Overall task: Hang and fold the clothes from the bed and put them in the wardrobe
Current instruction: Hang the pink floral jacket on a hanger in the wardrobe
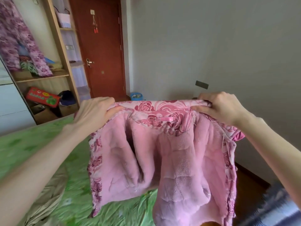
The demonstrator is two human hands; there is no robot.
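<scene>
Pink fleece-lined jacket [162, 152] held up by the shoulders, above the bed [40, 144].

Gripped at both ends of the collar line: left hand [94, 114] curled round the left shoulder, thumb pressed on the lining; right hand [218, 106] bunching the right shoulder in bent fingers. Hanging lining-side toward the camera, open front facing in, collar edge running level from hand to hand, body and sleeves dropping straight down from the grip toward the green bedsheet, hem apparently just clear of it. Neither hand clearly nearer; about level and well apart. Probably spread out for a hanger or a fold, with width left-to-right and length hanging down. Farther off, past the bed's left edge, wardrobe [53, 46] open with a flowered garment [19, 46] hanging inside; brown door [104, 46] beyond.
</scene>
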